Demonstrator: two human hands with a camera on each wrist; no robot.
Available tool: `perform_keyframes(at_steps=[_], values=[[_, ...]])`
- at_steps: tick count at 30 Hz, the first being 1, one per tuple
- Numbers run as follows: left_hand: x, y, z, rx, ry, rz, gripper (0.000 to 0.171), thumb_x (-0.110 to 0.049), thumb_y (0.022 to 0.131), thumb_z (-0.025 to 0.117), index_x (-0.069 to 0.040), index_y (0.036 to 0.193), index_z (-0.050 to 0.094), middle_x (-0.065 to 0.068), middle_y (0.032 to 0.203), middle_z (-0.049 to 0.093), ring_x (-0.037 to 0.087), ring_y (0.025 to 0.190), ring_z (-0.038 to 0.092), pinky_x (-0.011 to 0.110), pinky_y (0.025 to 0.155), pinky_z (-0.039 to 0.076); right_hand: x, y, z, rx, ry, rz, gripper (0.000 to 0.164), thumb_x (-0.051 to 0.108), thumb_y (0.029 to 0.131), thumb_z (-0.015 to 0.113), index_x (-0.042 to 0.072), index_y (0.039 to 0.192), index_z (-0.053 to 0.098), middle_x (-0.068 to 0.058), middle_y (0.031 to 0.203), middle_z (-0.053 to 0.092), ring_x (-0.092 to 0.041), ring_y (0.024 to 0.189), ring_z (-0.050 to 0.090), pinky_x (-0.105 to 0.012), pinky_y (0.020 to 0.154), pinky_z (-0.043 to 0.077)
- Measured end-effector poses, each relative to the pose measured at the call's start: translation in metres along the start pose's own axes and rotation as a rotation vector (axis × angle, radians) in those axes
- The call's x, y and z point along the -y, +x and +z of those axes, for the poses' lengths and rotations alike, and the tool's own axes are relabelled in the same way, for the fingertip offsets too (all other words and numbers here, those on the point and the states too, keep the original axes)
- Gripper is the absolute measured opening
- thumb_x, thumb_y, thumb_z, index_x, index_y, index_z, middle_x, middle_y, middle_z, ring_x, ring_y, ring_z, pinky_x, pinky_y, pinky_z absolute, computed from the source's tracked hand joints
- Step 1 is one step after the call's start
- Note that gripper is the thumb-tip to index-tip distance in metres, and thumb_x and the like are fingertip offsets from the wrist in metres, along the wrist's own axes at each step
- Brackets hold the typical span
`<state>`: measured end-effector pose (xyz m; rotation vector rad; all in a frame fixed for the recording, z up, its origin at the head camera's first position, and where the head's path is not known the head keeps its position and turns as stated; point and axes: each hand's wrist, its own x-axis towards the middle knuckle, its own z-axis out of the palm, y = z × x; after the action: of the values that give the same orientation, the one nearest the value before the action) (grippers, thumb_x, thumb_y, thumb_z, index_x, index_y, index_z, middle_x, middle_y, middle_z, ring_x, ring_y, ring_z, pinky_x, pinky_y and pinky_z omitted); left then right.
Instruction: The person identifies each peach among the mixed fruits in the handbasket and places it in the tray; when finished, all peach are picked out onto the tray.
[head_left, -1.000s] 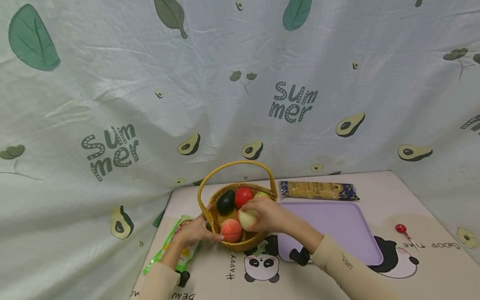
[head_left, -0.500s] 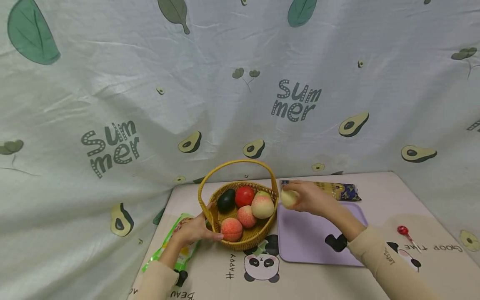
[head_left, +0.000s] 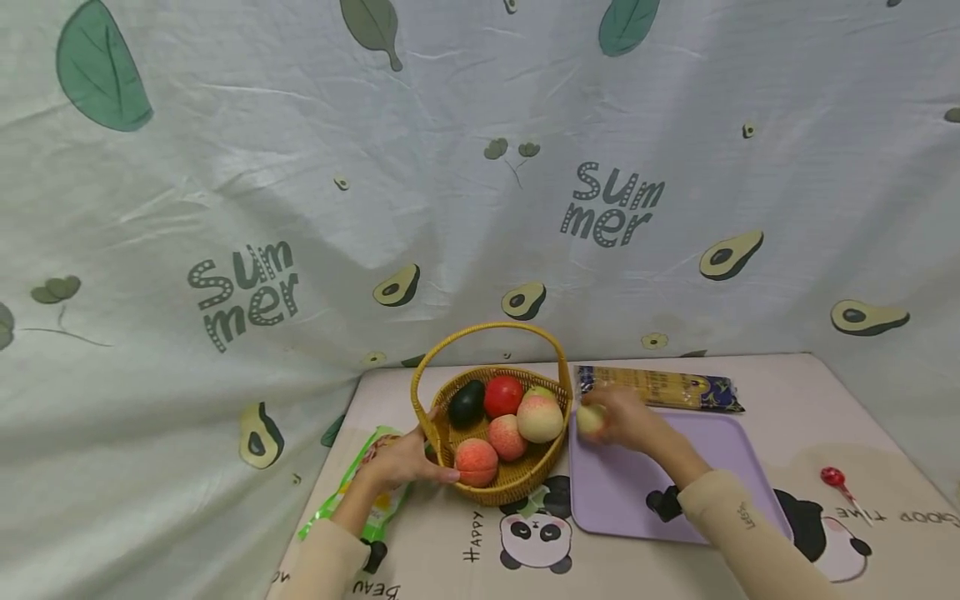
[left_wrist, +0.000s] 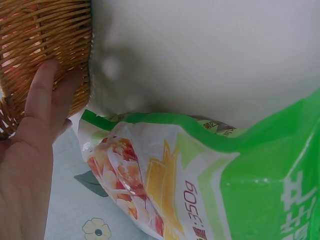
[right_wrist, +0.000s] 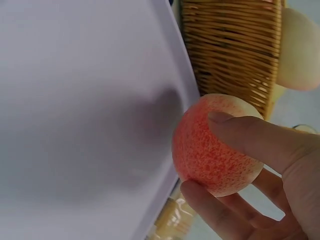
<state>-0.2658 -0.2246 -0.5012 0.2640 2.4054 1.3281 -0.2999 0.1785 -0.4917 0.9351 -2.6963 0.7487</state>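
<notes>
In the head view, a peach [head_left: 591, 423] is being held by the right hand [head_left: 628, 419] at the far left corner of the purple tray [head_left: 611, 500], in the left wrist view the woven basket [left_wrist: 57, 32] is being touched by the left hand's [left_wrist: 30, 145] straight fingers, and in the right wrist view the peach is being pinched.

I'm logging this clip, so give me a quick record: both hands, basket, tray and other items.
left hand: rests on the side of the wicker basket
right hand: holds a peach by the basket-side rim of the purple tray
in basket: dark green fruit, red fruit, two pinkish peaches, pale peach, partly hidden yellow-green fruit
beyond tray: blue-and-gold packet
right of tray: red lollipop
left of basket: green bag
unclear: whether held peach touches tray
</notes>
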Motion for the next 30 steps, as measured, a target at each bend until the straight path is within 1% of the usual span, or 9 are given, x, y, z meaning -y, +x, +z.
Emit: perform_keyframes(at_steps=[3,7,9,14,18,24,30], values=[[0.001,0.001,0.002,0.001,-0.011,0.001,0.128,-0.025,0.075,0.096,-0.012,0.168,0.009,0.023,0.166,0.036,0.043,0.156,0.026,0.066,0.127,0.011,-0.003,0.001,0.008,-0.01,-0.006,0.007,0.046,0.01,0.066,0.094,-0.002,0.106,0.074,-0.013,0.096,0.074,-0.03,0.087,0.066,-0.046,0.079,0.056],[0.001,0.001,0.003,-0.002,-0.016,-0.004,0.129,-0.025,0.074,0.096,-0.014,0.169,0.01,0.022,0.165,0.037,0.043,0.157,0.025,0.067,0.127,0.011,-0.004,0.001,0.016,-0.027,0.011,0.012,0.046,0.008,0.066,0.094,-0.002,0.106,0.073,-0.014,0.094,0.072,-0.028,0.085,0.065,-0.045,0.078,0.056],[0.001,0.0,0.003,-0.003,-0.009,-0.009,0.129,-0.026,0.074,0.096,-0.014,0.169,0.009,0.022,0.166,0.036,0.043,0.157,0.024,0.067,0.127,0.012,-0.003,0.001,0.02,-0.035,0.023,0.014,0.046,0.006,0.067,0.093,-0.003,0.107,0.073,-0.016,0.096,0.072,-0.03,0.087,0.066,-0.046,0.079,0.057],[0.0,0.0,0.002,-0.011,0.004,-0.02,0.129,-0.027,0.074,0.096,-0.014,0.169,0.009,0.022,0.167,0.034,0.043,0.157,0.025,0.066,0.127,0.013,0.001,0.001,0.024,-0.05,0.031,0.051,0.049,0.004,0.069,0.092,-0.005,0.112,0.07,-0.021,0.105,0.072,-0.037,0.094,0.069,-0.053,0.086,0.058],[-0.001,0.0,0.001,-0.01,0.003,-0.019,0.129,-0.027,0.075,0.096,-0.014,0.169,0.009,0.023,0.166,0.035,0.044,0.157,0.025,0.067,0.127,0.013,0.002,0.0,0.025,-0.064,0.024,0.058,0.049,0.005,0.07,0.092,-0.005,0.113,0.07,-0.023,0.107,0.071,-0.038,0.095,0.069,-0.053,0.086,0.058],[-0.001,0.0,0.002,-0.011,0.005,-0.016,0.129,-0.027,0.075,0.096,-0.014,0.169,0.008,0.023,0.166,0.035,0.044,0.156,0.025,0.066,0.127,0.014,0.003,-0.002,0.022,-0.039,0.02,0.07,0.057,0.007,0.069,0.092,-0.006,0.119,0.068,-0.026,0.113,0.069,-0.044,0.103,0.068,-0.058,0.093,0.057],[0.0,0.0,0.001,-0.014,0.0,-0.023,0.13,-0.027,0.074,0.096,-0.013,0.169,0.008,0.023,0.167,0.033,0.043,0.157,0.024,0.066,0.127,0.013,0.005,-0.002,0.021,-0.003,0.02,0.085,0.062,0.008,0.069,0.093,-0.006,0.123,0.067,-0.029,0.117,0.067,-0.046,0.106,0.067,-0.06,0.095,0.056]])
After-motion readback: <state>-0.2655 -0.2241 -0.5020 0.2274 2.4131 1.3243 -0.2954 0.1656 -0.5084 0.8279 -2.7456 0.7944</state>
